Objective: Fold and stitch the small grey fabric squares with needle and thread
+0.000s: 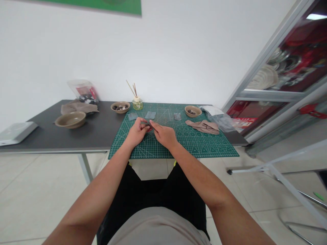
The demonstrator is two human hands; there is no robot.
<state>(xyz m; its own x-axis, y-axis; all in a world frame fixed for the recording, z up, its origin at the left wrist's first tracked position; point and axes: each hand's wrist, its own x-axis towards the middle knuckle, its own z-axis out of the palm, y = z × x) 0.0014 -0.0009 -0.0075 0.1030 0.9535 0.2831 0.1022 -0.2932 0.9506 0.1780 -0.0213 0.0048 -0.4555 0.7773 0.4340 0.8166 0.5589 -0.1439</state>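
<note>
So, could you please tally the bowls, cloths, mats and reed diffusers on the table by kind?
Bowls: 3
Cloths: 2
Mat: 1
Reed diffuser: 1
Total: 7

A dark table (104, 132) carries a green mat (143, 150), tan bowl (71, 125) and white device (19, 131).

Likely a craft workspace, green gridded cutting mat (204, 145), dark table (103, 132), tiled floor (38, 194)

Reed diffuser (138, 103) near wall (184, 54); green panel (120, 6) above; white device (16, 132) left.
</note>
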